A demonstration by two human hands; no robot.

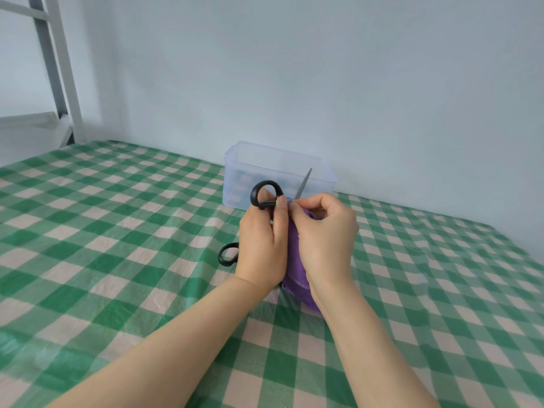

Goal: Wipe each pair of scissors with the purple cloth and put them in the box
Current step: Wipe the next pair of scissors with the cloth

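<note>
A pale wall (353,83) backs the green-and-cream checked plastic tablecloth (117,231), with a clear plastic box (244,160) at its far edge. My left hand (262,245) grips the black-handled steel scissors (266,195) just before the box. My right hand (323,237) pinches the soft purple cloth (295,260) around the blade, hiding all but its tip. A second black loop (228,254) shows beside my left hand; same pair or another, I cannot tell.

The left hand (262,245) grips the black-handled scissors (265,192), whose blade tip points up in front of the clear box (235,172). The right hand (326,234) pinches the purple cloth (297,278) round the blade, above the green-checked worktop (117,231).
</note>
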